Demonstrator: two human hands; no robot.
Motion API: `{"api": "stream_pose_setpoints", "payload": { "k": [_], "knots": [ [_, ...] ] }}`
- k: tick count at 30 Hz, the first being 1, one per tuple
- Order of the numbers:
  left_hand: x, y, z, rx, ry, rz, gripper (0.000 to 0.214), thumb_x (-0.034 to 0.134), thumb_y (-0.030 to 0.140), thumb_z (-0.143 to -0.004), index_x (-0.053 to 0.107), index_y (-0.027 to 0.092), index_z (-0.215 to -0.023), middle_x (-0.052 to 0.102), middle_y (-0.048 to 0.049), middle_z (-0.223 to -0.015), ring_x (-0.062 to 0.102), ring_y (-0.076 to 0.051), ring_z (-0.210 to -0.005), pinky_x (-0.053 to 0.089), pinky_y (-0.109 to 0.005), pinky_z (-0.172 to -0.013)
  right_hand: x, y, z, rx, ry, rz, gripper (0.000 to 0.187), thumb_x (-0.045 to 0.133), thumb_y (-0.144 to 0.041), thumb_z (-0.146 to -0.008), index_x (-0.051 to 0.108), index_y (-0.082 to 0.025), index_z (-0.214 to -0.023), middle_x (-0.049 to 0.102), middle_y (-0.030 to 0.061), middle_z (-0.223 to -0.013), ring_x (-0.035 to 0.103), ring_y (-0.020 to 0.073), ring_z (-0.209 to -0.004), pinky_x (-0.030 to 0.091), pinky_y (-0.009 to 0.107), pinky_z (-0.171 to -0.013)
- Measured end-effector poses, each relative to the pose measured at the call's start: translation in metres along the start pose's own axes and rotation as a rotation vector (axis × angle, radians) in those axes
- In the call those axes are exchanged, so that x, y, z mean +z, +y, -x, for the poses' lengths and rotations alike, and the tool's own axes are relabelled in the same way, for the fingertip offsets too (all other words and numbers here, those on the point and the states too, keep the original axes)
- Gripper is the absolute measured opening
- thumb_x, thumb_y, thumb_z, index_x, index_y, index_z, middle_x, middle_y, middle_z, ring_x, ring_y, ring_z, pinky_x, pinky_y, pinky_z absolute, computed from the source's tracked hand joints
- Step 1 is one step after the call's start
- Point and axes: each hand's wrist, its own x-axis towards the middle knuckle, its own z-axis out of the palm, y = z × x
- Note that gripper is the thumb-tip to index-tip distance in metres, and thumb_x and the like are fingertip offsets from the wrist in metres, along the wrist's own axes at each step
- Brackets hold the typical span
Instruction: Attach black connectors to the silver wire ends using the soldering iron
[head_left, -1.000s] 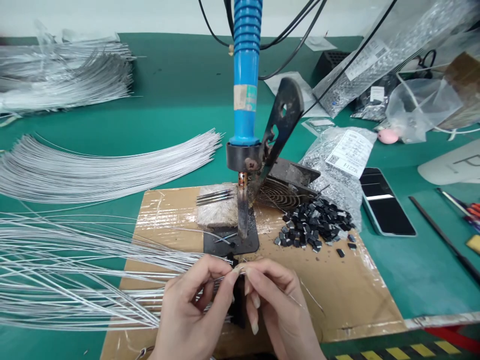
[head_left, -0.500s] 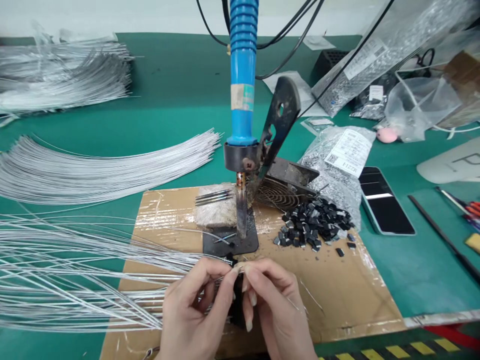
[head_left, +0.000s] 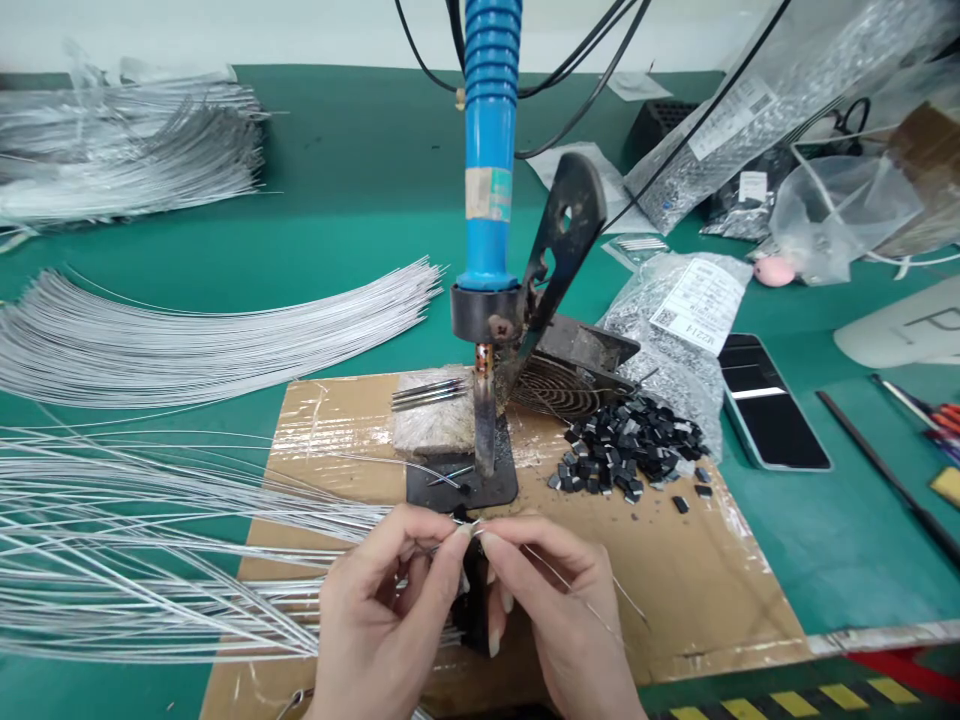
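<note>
My left hand (head_left: pixel 397 610) is closed, its thumb and forefinger pinching the end of a thin wire. Close against it, my right hand (head_left: pixel 559 605) pinches thin wire (head_left: pixel 551 571) as well, and loose strands trail out past its fingers to the right. The exact point where the fingertips meet is too small to make out. Beneath both hands stands a black piece (head_left: pixel 471 610), partly covered by the fingers. A bunch of silver-grey wires (head_left: pixel 300 515) runs in from the left towards my left hand. Just beyond the fingertips, a blue-handled soldering iron (head_left: pixel 491 200) points downward in a stand.
Cardboard (head_left: pixel 675 600) covers the work area. Small black pieces (head_left: pixel 630 450) lie heaped at the right, near a phone (head_left: pixel 776 405) and a bubble-wrap bag (head_left: pixel 682 310). Behind the iron sits a round-grilled fan (head_left: pixel 562 385). More wire bundles (head_left: pixel 225 335) rest at left.
Both hands have shifted very slightly, with the fingertips drawn a little apart. More of the thin wire now shows across the right hand.
</note>
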Motion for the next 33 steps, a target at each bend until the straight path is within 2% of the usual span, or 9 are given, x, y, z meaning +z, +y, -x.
{"api": "stream_pose_setpoints", "payload": {
  "k": [6,13,27,33],
  "knots": [
    [-0.001,-0.001,0.001,0.032,0.015,-0.023,0.013,0.076,0.027,-0.085,0.077,0.025,-0.072,0.07,0.0041,-0.065,0.058,-0.011,-0.058,0.042,-0.02,-0.054,-0.001,-0.004,0.001,-0.007,-0.01,0.022,0.021,0.086,-0.043,-0.087,0.088,-0.022,-0.086,0.067,-0.0014,-0.072,0.06,0.0049,-0.043,0.047,0.015,-0.044],
    [-0.001,-0.005,0.0,0.081,0.008,-0.03,0.011,0.076,0.024,-0.085,0.077,0.024,-0.074,0.071,0.0034,-0.066,0.059,-0.011,-0.057,0.043,-0.02,-0.053,0.001,-0.003,0.002,0.015,-0.001,0.012,0.02,0.089,-0.042,-0.084,0.087,-0.022,-0.083,0.07,-0.0008,-0.076,0.06,0.0034,-0.043,0.047,0.014,-0.044],
    [-0.004,-0.008,-0.003,0.237,-0.057,-0.017,0.016,0.073,0.014,-0.088,0.078,0.026,-0.078,0.072,0.0048,-0.067,0.061,-0.011,-0.059,0.046,-0.019,-0.057,0.0,-0.007,0.003,0.02,-0.005,0.008,0.022,0.087,-0.042,-0.084,0.087,-0.02,-0.082,0.066,-0.0011,-0.069,0.058,0.0062,-0.042,0.045,0.017,-0.041],
    [-0.005,-0.013,-0.002,0.255,-0.088,-0.027,0.015,0.072,0.013,-0.089,0.077,0.025,-0.08,0.071,0.0032,-0.068,0.062,-0.013,-0.061,0.048,-0.02,-0.057,-0.004,-0.009,0.003,0.014,-0.009,0.036,0.019,0.088,-0.04,-0.085,0.087,-0.021,-0.08,0.066,-0.002,-0.07,0.058,0.0045,-0.041,0.045,0.015,-0.042]
  ]
}}
